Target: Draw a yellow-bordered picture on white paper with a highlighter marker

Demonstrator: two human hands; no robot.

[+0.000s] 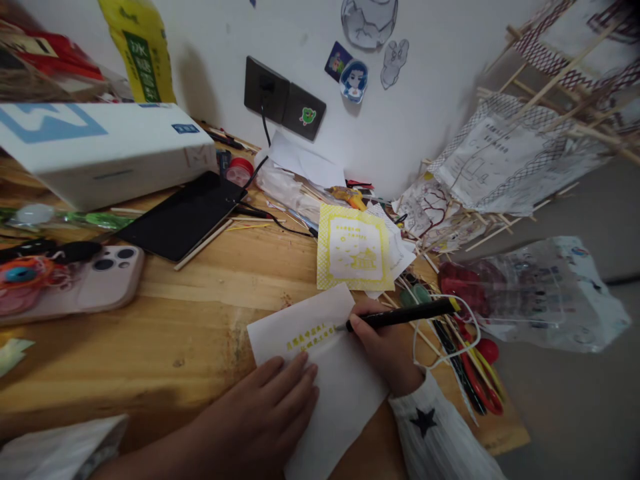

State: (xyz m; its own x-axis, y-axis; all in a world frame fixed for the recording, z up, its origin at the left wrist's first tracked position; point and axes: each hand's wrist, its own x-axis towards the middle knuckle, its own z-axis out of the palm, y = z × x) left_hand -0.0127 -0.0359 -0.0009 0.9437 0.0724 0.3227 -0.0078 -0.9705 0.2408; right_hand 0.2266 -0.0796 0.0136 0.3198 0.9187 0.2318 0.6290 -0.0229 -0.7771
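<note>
A sheet of white paper (335, 387) lies aslant on the wooden table, with two short lines of yellow-green characters near its upper end. Pinched in my right hand (387, 347) is a black marker pen (405, 315) with a yellow end; its tip meets the paper at the end of the upper lines. My left hand (265, 417) rests flat on the sheet's left side, fingers stretched out and holding nothing. Just beyond the paper is a yellow-bordered drawing (355, 248) with a pavilion and writing on it.
A white box (110, 153), a black tablet-like slab (183, 217) and a pink phone (107, 280) occupy the left. Scissors (483, 383), sticks and a clear plastic bag (530, 293) crowd the right. Paper-covered stick frames (500, 153) rise at the back right, near the wall.
</note>
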